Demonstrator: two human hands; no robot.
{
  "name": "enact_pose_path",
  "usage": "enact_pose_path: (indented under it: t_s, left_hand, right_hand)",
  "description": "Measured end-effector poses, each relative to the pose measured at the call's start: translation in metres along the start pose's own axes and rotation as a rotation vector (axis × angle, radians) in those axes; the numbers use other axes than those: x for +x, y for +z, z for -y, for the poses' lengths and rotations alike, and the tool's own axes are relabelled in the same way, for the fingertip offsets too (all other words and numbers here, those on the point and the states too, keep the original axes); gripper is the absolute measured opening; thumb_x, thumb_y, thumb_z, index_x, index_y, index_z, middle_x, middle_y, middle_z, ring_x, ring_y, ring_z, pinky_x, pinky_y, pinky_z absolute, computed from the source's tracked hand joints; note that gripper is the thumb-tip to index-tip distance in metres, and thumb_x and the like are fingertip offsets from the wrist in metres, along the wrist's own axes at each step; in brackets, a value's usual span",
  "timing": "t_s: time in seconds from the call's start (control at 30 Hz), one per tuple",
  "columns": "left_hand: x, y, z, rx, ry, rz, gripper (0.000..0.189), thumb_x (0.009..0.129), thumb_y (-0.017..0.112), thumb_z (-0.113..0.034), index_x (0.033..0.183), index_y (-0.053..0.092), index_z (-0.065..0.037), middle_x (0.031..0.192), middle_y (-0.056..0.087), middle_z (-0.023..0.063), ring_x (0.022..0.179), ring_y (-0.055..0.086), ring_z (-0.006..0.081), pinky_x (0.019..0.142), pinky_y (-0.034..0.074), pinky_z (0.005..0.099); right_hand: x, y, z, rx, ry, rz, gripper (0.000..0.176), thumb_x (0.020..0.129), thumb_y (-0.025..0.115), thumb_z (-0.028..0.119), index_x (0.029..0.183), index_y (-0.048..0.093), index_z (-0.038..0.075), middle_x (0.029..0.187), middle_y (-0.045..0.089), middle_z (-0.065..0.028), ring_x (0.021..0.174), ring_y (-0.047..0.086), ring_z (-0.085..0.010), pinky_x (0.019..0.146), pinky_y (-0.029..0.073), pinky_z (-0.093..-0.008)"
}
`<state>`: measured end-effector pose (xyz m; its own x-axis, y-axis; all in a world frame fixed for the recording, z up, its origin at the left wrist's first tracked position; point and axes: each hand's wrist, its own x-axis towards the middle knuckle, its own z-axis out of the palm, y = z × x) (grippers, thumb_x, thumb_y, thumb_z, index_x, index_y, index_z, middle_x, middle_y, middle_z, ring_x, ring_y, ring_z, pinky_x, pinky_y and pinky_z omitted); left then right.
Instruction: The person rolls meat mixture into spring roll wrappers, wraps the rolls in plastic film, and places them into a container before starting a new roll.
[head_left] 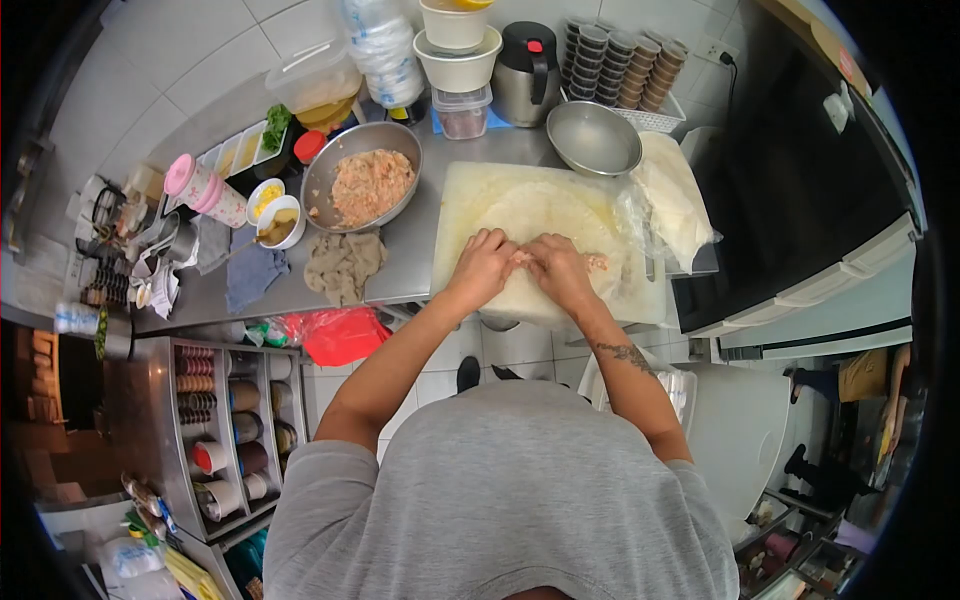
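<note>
A thin, pale round wrapper sheet (545,208) lies on the white cutting board (462,190). Pinkish minced filling (597,262) lies in a line along its near side. My left hand (484,264) has its fingers curled down on the left part of that line. Close beside it, my right hand (560,268) bends its fingers over the middle, and a bit of filling shows between the two hands. Fingertips are partly hidden. Left of the board, a steel bowl (412,190) holds a mound of minced meat mixture (372,186).
An empty metal bowl (594,138) and a plastic-wrapped stack of pale sheets (672,205) sit right of the board. A crumpled cloth (345,266) and small white bowls (283,228) are at left. A thermos jug (526,75) and stacked cups (620,65) stand behind.
</note>
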<state>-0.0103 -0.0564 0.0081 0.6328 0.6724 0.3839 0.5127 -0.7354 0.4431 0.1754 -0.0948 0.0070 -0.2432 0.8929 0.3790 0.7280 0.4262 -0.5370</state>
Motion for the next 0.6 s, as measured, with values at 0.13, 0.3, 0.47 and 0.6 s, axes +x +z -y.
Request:
enact_pose_path:
  t_s: [0.13, 0.3, 0.47, 0.6]
  left_hand:
    - [-0.005, -0.004, -0.002, -0.051, -0.05, -0.085, 0.026, 0.079, 0.069, -0.008, 0.105, 0.065, -0.005, 0.1, 0.055, 0.0105, 0.099, 0.052, 0.0307, 0.087, 0.045, 0.0406]
    - [-0.011, -0.003, 0.0, -0.032, -0.015, -0.132, 0.022, 0.08, 0.067, -0.007, 0.101, 0.065, -0.004, 0.096, 0.055, 0.0106, 0.095, 0.053, 0.0301, 0.082, 0.046, 0.041]
    - [-0.017, -0.01, -0.002, -0.016, -0.097, -0.144, 0.05, 0.08, 0.068, -0.007, 0.128, 0.054, -0.005, 0.1, 0.058, 0.0122, 0.097, 0.054, 0.0318, 0.088, 0.044, 0.0411]
    - [-0.021, -0.015, 0.004, -0.014, -0.128, -0.092, 0.058, 0.081, 0.068, -0.006, 0.135, 0.048, -0.004, 0.1, 0.059, 0.0124, 0.096, 0.054, 0.0326, 0.089, 0.043, 0.0413]
  right_hand:
    - [0.0, -0.008, 0.015, 0.027, 0.032, -0.159, 0.022, 0.073, 0.07, 0.005, 0.095, 0.071, 0.007, 0.089, 0.063, -0.007, 0.09, 0.058, -0.0282, 0.084, 0.045, -0.0399]
    - [-0.01, -0.017, -0.002, -0.054, 0.026, -0.061, 0.027, 0.072, 0.073, 0.009, 0.098, 0.071, 0.007, 0.092, 0.065, -0.0064, 0.09, 0.059, -0.0273, 0.085, 0.044, -0.0382]
    - [-0.014, -0.037, -0.005, -0.069, 0.084, -0.023, 0.032, 0.071, 0.074, 0.01, 0.103, 0.07, 0.008, 0.091, 0.065, -0.0073, 0.091, 0.06, -0.0272, 0.086, 0.044, -0.0372]
    - [-0.023, -0.066, -0.025, 0.039, 0.15, 0.033, 0.041, 0.072, 0.075, 0.011, 0.112, 0.068, 0.007, 0.097, 0.066, -0.0112, 0.096, 0.061, -0.0278, 0.085, 0.046, -0.0363]
